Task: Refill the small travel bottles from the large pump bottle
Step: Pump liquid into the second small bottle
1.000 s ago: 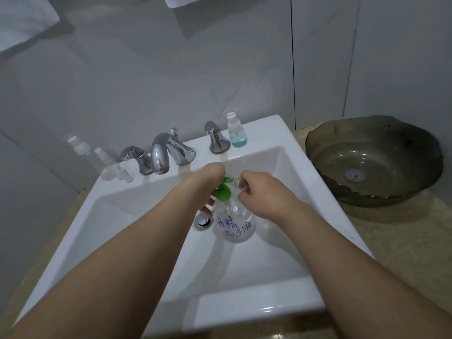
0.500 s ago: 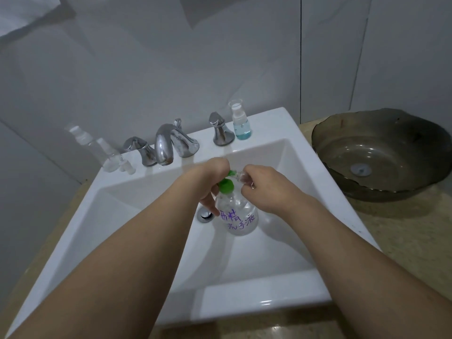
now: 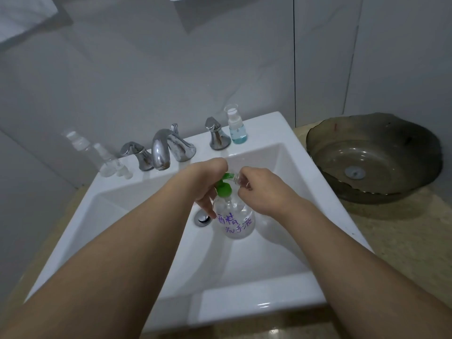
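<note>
A clear large pump bottle (image 3: 236, 220) with purple handwriting and a green pump head (image 3: 223, 188) stands inside the white sink (image 3: 256, 299). My left hand (image 3: 208, 182) rests over the pump head, fingers reaching down the bottle's left side. My right hand (image 3: 261, 189) holds a small clear travel bottle (image 3: 236, 177) with its mouth at the green spout. Another small travel bottle (image 3: 236, 128) with blue liquid stands on the rim at the back right. Two clear spray bottles (image 3: 105, 160) stand at the back left.
A chrome faucet (image 3: 168, 148) with two handles sits on the back rim. The chrome drain (image 3: 202, 217) lies left of the pump bottle. A dark glass basin (image 3: 374, 157) sits on the beige counter to the right. A tiled wall stands behind.
Both hands stay at the pump head and small bottle. Only the camera view has shifted slightly; the hands have not visibly moved.
</note>
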A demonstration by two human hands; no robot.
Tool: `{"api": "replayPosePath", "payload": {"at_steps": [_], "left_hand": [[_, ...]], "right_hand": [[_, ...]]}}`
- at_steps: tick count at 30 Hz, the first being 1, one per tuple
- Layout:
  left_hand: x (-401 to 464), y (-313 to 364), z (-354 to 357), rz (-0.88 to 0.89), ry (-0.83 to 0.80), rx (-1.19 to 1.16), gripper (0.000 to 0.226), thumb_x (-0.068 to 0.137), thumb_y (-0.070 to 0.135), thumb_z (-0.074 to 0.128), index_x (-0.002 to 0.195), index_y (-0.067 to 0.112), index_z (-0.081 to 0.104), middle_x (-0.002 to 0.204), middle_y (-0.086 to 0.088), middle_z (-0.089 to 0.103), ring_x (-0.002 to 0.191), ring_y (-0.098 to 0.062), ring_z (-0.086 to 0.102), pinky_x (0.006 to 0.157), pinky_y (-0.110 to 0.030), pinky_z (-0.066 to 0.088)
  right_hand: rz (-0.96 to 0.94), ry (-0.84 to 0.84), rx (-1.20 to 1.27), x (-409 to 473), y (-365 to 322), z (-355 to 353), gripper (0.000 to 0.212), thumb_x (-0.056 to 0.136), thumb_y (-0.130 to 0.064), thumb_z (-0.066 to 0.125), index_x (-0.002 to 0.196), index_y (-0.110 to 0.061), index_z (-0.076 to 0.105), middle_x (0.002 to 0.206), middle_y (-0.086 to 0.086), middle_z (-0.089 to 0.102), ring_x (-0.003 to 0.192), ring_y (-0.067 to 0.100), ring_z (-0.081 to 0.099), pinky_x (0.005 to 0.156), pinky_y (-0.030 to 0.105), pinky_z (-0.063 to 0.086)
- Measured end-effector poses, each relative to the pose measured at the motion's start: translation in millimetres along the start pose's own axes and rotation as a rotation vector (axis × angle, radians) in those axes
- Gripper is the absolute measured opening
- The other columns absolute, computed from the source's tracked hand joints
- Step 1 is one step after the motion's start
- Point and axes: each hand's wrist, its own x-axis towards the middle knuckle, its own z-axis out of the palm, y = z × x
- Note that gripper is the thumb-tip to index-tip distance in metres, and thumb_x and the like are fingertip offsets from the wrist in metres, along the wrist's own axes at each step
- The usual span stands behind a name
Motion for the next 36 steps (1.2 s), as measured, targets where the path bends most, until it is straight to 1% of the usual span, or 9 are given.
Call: {"api": "replayPosePath", "payload": {"at_steps": [4, 9, 15, 18, 23, 27, 30, 33, 36], "left_hand": [[-4, 4, -5, -0.01, -0.036, 0.046, 0.052, 0.096, 0.042, 0.029, 0.113, -0.002, 0.051, 0.116, -0.026, 0.062, 0.087, -0.052, 0.065, 0.07, -0.065, 0.054], [-6, 2, -2, -0.007, -0.005, 0.087, 0.05, 0.096, 0.042, 0.03, 0.114, 0.0, 0.05, 0.112, -0.024, 0.063, 0.086, -0.052, 0.065, 0.07, -0.063, 0.055], [3, -4, 4, 0.065, 0.125, 0.065, 0.04, 0.091, 0.021, 0.028, 0.107, -0.004, 0.054, 0.101, -0.026, 0.064, 0.074, -0.051, 0.067, 0.067, -0.062, 0.055], [9, -11, 10, 0.079, 0.191, 0.043, 0.036, 0.09, 0.015, 0.026, 0.098, -0.005, 0.055, 0.103, -0.025, 0.061, 0.079, -0.048, 0.067, 0.075, -0.058, 0.056], [8, -10, 17, 0.075, 0.193, 0.019, 0.033, 0.091, 0.016, 0.026, 0.093, -0.003, 0.053, 0.108, -0.024, 0.057, 0.088, -0.048, 0.063, 0.08, -0.055, 0.055], [9, -8, 8, 0.035, 0.113, 0.074, 0.044, 0.088, 0.027, 0.027, 0.107, -0.001, 0.056, 0.105, -0.023, 0.062, 0.083, -0.047, 0.066, 0.08, -0.056, 0.055], [4, -1, -4, 0.004, -0.024, 0.127, 0.055, 0.095, 0.042, 0.025, 0.115, 0.001, 0.056, 0.111, -0.021, 0.065, 0.095, -0.049, 0.063, 0.085, -0.059, 0.05], [0, 3, -9, -0.014, -0.06, 0.189, 0.062, 0.096, 0.047, 0.02, 0.116, 0.002, 0.057, 0.117, -0.019, 0.063, 0.102, -0.049, 0.059, 0.081, -0.061, 0.049], [1, 2, -9, -0.012, -0.064, 0.206, 0.061, 0.096, 0.046, 0.021, 0.112, 0.001, 0.059, 0.114, -0.021, 0.065, 0.099, -0.048, 0.063, 0.086, -0.062, 0.048]], "right_hand": [[-0.025, 0.017, 0.007, -1, -2, -1, 0.011, 0.087, -0.017, 0.051, 0.097, -0.018, 0.054, 0.093, -0.004, 0.056, 0.087, 0.02, 0.055, 0.075, 0.033, 0.048], [-0.015, 0.017, 0.022, -1, -2, -1, 0.015, 0.087, -0.016, 0.052, 0.1, -0.016, 0.058, 0.097, 0.0, 0.061, 0.089, 0.022, 0.058, 0.08, 0.037, 0.05], [-0.011, 0.006, 0.019, 1, 0, 3, 0.012, 0.085, -0.016, 0.052, 0.096, -0.014, 0.057, 0.096, 0.001, 0.062, 0.088, 0.023, 0.058, 0.079, 0.037, 0.051], [0.0, -0.034, 0.003, 2, 2, 5, 0.016, 0.084, -0.016, 0.052, 0.098, -0.012, 0.058, 0.096, 0.002, 0.061, 0.088, 0.025, 0.059, 0.079, 0.039, 0.052], [0.014, -0.044, -0.01, 3, 4, 6, 0.015, 0.083, -0.015, 0.053, 0.096, -0.016, 0.059, 0.094, -0.001, 0.059, 0.089, 0.024, 0.058, 0.079, 0.036, 0.051], [0.001, -0.037, 0.001, 3, 2, 6, 0.016, 0.084, -0.015, 0.052, 0.098, -0.016, 0.059, 0.098, 0.0, 0.061, 0.091, 0.023, 0.058, 0.081, 0.037, 0.051], [-0.041, 0.028, 0.012, 1, -1, 2, 0.015, 0.084, -0.012, 0.051, 0.097, -0.014, 0.057, 0.096, 0.0, 0.061, 0.089, 0.022, 0.057, 0.078, 0.035, 0.049], [-0.062, 0.053, 0.008, 0, -2, 1, 0.015, 0.084, -0.012, 0.05, 0.097, -0.014, 0.057, 0.096, 0.001, 0.06, 0.088, 0.022, 0.056, 0.078, 0.036, 0.049], [-0.053, 0.044, 0.008, 1, -2, 2, 0.016, 0.084, -0.013, 0.05, 0.099, -0.015, 0.057, 0.099, 0.001, 0.061, 0.091, 0.021, 0.057, 0.081, 0.036, 0.049]]}}
